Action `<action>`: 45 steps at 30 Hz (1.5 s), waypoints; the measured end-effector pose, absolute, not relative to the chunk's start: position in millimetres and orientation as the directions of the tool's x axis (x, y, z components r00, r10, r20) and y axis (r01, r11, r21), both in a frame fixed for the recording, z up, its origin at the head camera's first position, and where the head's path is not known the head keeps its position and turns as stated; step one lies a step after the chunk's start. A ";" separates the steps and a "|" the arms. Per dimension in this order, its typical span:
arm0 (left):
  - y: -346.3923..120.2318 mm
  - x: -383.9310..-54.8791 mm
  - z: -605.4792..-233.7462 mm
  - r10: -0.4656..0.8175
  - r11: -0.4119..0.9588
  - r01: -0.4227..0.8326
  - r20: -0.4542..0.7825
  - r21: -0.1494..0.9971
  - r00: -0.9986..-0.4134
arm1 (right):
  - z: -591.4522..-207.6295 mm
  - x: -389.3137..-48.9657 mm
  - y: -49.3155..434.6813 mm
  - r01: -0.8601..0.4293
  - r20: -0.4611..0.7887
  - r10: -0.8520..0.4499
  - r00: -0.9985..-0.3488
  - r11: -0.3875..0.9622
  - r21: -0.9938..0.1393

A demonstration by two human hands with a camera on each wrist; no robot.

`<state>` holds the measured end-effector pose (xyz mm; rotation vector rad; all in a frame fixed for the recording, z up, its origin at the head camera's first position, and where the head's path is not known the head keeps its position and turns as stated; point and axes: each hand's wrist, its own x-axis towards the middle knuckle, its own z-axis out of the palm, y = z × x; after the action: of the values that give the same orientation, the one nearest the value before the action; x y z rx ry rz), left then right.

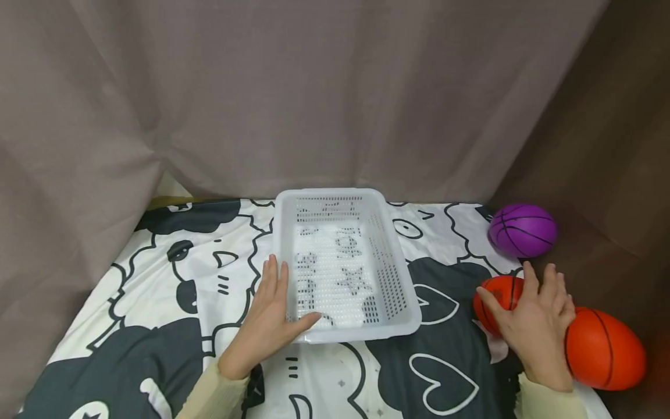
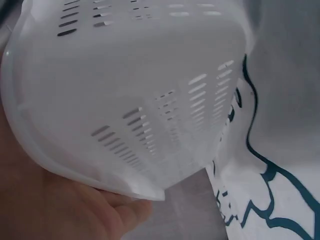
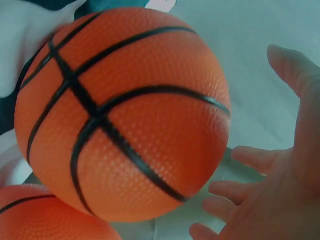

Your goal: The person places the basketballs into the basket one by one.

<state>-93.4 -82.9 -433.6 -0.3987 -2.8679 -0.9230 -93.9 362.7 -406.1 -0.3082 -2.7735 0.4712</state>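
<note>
A white plastic basket (image 1: 398,317) with slotted walls lies in the middle of the patterned cloth. At its left side is my left hand (image 1: 269,317), fingers straight along the wall and thumb reaching over the near corner; the left wrist view shows the basket's wall (image 2: 100,85) close up beside the hand (image 2: 65,210). My right hand (image 1: 539,326) is spread over a small orange basketball (image 1: 487,305), partly covering it. Another orange basketball (image 1: 607,349) sits just right of that hand. In the right wrist view the fingers (image 3: 255,157) are spread beside an orange basketball (image 3: 150,125).
A purple basketball (image 1: 523,230) stands at the back right, beyond the right hand. Black, white and grey cartoon cloth (image 1: 225,302) covers the surface. Grey-brown curtain fabric (image 1: 335,99) hangs behind and along the right side.
</note>
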 end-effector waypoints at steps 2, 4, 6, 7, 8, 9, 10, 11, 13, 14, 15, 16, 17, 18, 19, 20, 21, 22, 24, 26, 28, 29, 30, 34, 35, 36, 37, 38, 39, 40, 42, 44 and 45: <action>-83.8 -93.0 -434.5 0.214 0.781 0.269 0.163 0.563 -0.963 | -406.8 -92.7 364.6 0.180 0.247 0.279 -0.928 0.916 -0.359; -84.6 -92.6 -434.7 0.216 0.782 0.266 0.154 0.563 -0.964 | -408.1 -91.7 367.1 0.203 0.231 0.299 -0.926 0.910 -0.363; -85.3 -92.4 -434.7 0.225 0.784 0.266 0.144 0.560 -0.964 | -409.6 -91.0 369.6 0.222 0.219 0.316 -0.923 0.904 -0.367; -85.6 -92.4 -434.6 0.229 0.787 0.266 0.136 0.557 -0.964 | -410.4 -90.8 370.8 0.231 0.212 0.323 -0.922 0.901 -0.366; -85.8 -92.5 -434.4 0.234 0.789 0.266 0.129 0.555 -0.964 | -411.0 -90.9 372.1 0.238 0.209 0.327 -0.922 0.901 -0.363; -86.0 -92.6 -434.1 0.239 0.791 0.266 0.123 0.551 -0.963 | -411.6 -91.1 373.3 0.244 0.205 0.332 -0.921 0.900 -0.360; -86.1 -92.8 -434.0 0.244 0.792 0.267 0.116 0.549 -0.963 | -412.1 -91.5 374.3 0.250 0.201 0.335 -0.920 0.900 -0.358; -86.2 -93.0 -434.0 0.247 0.794 0.265 0.108 0.547 -0.963 | -412.7 -91.9 374.9 0.254 0.200 0.338 -0.920 0.900 -0.355; -86.3 -93.4 -433.7 0.251 0.796 0.263 0.098 0.545 -0.963 | -413.7 -93.4 376.0 0.260 0.198 0.342 -0.919 0.900 -0.350; -86.3 -93.6 -433.7 0.251 0.796 0.263 0.099 0.545 -0.963 | -414.3 -94.4 376.3 0.261 0.200 0.343 -0.918 0.900 -0.348; -86.3 -93.8 -433.9 0.251 0.797 0.264 0.100 0.544 -0.963 | -415.1 -95.4 376.5 0.262 0.201 0.344 -0.917 0.901 -0.347; -86.3 -93.8 -434.0 0.251 0.798 0.267 0.104 0.540 -0.962 | -416.6 -95.5 376.6 0.262 0.204 0.346 -0.916 0.900 -0.349; -86.2 -93.7 -433.9 0.252 0.799 0.269 0.108 0.538 -0.962 | -418.0 -95.7 376.7 0.265 0.203 0.349 -0.915 0.899 -0.350; -86.1 -93.6 -433.7 0.252 0.798 0.273 0.114 0.537 -0.961 | -419.5 -95.8 376.8 0.267 0.202 0.351 -0.914 0.897 -0.353; -86.0 -93.6 -433.6 0.253 0.798 0.276 0.118 0.536 -0.960 | -420.9 -95.9 376.9 0.270 0.200 0.355 -0.913 0.895 -0.355; -85.9 -93.7 -433.7 0.253 0.798 0.280 0.125 0.533 -0.959 | -422.4 -95.9 376.8 0.272 0.201 0.358 -0.912 0.893 -0.358; -85.9 -93.8 -433.6 0.254 0.798 0.281 0.126 0.533 -0.959 | -423.8 -95.6 377.1 0.272 0.203 0.360 -0.911 0.892 -0.360; -85.9 -93.8 -433.3 0.254 0.798 0.281 0.126 0.534 -0.959 | -424.9 -95.4 377.2 0.274 0.204 0.363 -0.909 0.891 -0.362; -86.2 -93.8 -433.1 0.253 0.798 0.277 0.119 0.536 -0.960 | -426.7 -95.3 377.2 0.284 0.193 0.369 -0.909 0.889 -0.361; -86.5 -93.7 -433.0 0.250 0.798 0.272 0.114 0.538 -0.961 | -428.0 -95.4 377.1 0.288 0.189 0.371 -0.909 0.888 -0.359; -86.6 -93.6 -433.1 0.247 0.797 0.268 0.113 0.541 -0.962 | -429.2 -95.6 376.8 0.292 0.184 0.373 -0.910 0.888 -0.355; -86.5 -93.7 -433.4 0.245 0.797 0.268 0.115 0.542 -0.963 | -429.9 -95.5 376.3 0.294 0.182 0.374 -0.910 0.888 -0.353; -86.4 -93.4 -433.6 0.242 0.795 0.267 0.118 0.545 -0.963 | -429.9 -95.5 376.4 0.293 0.184 0.373 -0.909 0.889 -0.353; -86.1 -93.3 -434.9 0.232 0.790 0.265 0.130 0.553 -0.964 | -430.2 -94.9 375.6 0.285 0.200 0.364 -0.910 0.897 -0.338; -86.1 -93.3 -435.1 0.229 0.790 0.263 0.132 0.554 -0.964 | -430.1 -94.8 375.7 0.283 0.202 0.361 -0.910 0.900 -0.332; -86.1 -93.3 -435.3 0.227 0.789 0.262 0.132 0.555 -0.965 | -430.1 -94.6 375.7 0.281 0.204 0.358 -0.911 0.902 -0.327; -86.1 -93.3 -435.5 0.227 0.789 0.263 0.134 0.555 -0.965 | -430.2 -94.3 375.3 0.280 0.205 0.355 -0.912 0.905 -0.322; -86.1 -93.3 -435.6 0.227 0.789 0.263 0.136 0.555 -0.964 | -430.2 -94.1 375.4 0.276 0.207 0.351 -0.913 0.907 -0.318; -86.0 -93.4 -435.8 0.227 0.789 0.265 0.138 0.554 -0.964 | -430.1 -94.0 375.5 0.274 0.206 0.347 -0.915 0.909 -0.314; -86.1 -93.4 -436.0 0.227 0.790 0.267 0.141 0.552 -0.964 | -430.0 -93.9 375.5 0.271 0.204 0.343 -0.917 0.911 -0.311; -85.9 -93.4 -436.1 0.229 0.789 0.268 0.140 0.553 -0.963 | -429.7 -93.9 375.5 0.267 0.200 0.336 -0.920 0.914 -0.306; -85.6 -93.5 -436.2 0.231 0.787 0.269 0.140 0.555 -0.963 | -429.2 -94.1 376.0 0.265 0.195 0.331 -0.923 0.916 -0.301; -85.4 -93.5 -436.2 0.231 0.786 0.269 0.139 0.557 -0.963 | -429.1 -94.2 376.1 0.264 0.196 0.330 -0.923 0.917 -0.298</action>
<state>-93.5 -85.4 -436.2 -0.4083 -2.9083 -0.9216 -94.2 376.1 -429.1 -0.4464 -2.8350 0.3919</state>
